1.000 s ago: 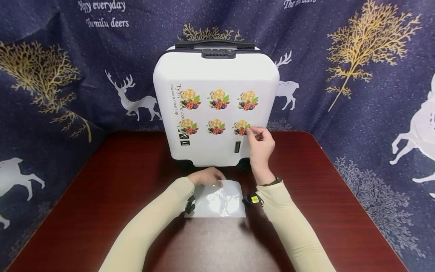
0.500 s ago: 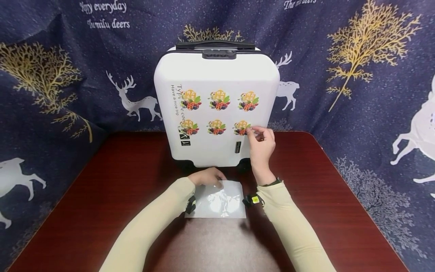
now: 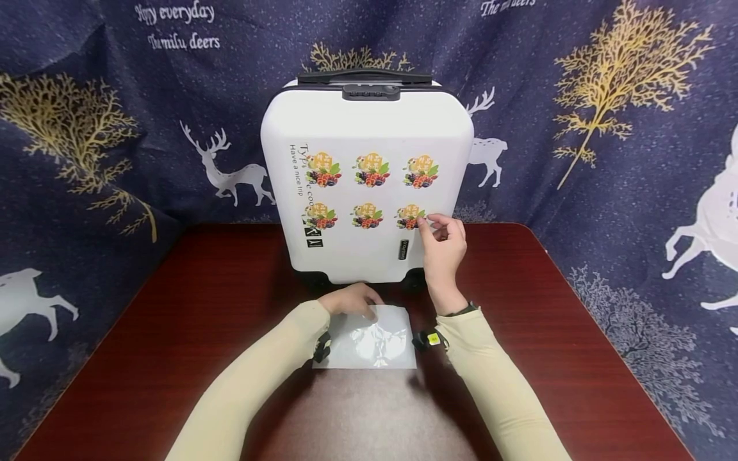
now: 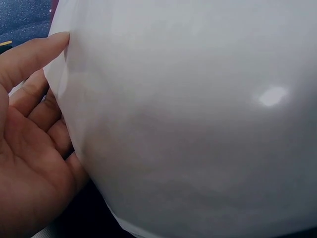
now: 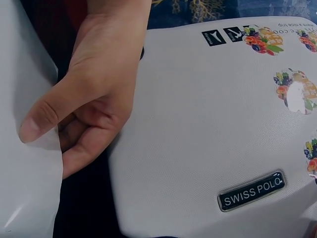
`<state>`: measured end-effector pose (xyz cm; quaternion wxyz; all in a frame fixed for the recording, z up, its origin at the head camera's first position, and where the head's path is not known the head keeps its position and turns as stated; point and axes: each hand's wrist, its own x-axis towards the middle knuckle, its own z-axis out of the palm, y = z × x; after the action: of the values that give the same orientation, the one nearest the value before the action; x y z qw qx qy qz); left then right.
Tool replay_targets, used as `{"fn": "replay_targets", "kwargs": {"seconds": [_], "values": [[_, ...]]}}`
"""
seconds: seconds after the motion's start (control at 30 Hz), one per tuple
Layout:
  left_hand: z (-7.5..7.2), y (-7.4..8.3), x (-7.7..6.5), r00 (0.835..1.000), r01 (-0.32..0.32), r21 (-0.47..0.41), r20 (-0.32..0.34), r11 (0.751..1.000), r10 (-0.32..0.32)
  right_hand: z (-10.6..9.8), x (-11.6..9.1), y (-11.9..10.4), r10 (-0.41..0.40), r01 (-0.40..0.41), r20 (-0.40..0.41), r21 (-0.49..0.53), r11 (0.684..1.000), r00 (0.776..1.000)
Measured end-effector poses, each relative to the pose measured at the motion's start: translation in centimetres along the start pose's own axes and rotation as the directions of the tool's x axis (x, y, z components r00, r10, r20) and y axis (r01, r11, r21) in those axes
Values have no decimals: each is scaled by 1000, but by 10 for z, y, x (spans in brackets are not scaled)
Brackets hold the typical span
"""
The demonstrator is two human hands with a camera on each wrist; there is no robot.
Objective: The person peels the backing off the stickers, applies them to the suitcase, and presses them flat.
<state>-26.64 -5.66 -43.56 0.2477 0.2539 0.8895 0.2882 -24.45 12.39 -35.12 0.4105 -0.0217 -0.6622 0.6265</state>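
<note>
The left hand (image 3: 354, 299) grips a glossy white sheet (image 3: 377, 346) by its far edge; in the left wrist view the thumb lies on top and the other fingers go beneath. A white suitcase (image 3: 369, 256) stands upright behind the sheet. Two rows of fruit stickers are on its front. At the lower right sticker (image 3: 408, 216), the right hand (image 3: 445, 250) has thumb and index finger pinched at the right edge, with the other fingers curled. The right wrist view shows the left hand's thumb (image 5: 42, 119) on the sheet.
Below the stickers is a small black "SWISS POLO" badge (image 5: 251, 191). The suitcase has a black handle (image 3: 364, 76) and stands on a dark red table (image 3: 230, 307). A dark blue deer-patterned cloth (image 3: 230, 83) hangs behind and at both sides.
</note>
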Motion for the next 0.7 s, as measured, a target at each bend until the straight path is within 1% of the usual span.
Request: {"fn": "replay_targets", "kwargs": {"seconds": [0.23,0.5,0.6,0.7], "values": [[0,-2,2,1000,-2,12,-5,1000,2,-1,1,2,-14,14,-2,11,1000,1000],[-1,-1,1,1000,17,11,-2,1000,-17,-2,0,3,-11,11,12,8,1000,1000],[0,-1,2,1000,17,13,0,1000,-17,-6,-3,4,-4,3,28,4,1000,1000],[0,-1,2,1000,13,18,5,1000,-14,-11,-8,5,16,-15,69,-10,1000,998]]}}
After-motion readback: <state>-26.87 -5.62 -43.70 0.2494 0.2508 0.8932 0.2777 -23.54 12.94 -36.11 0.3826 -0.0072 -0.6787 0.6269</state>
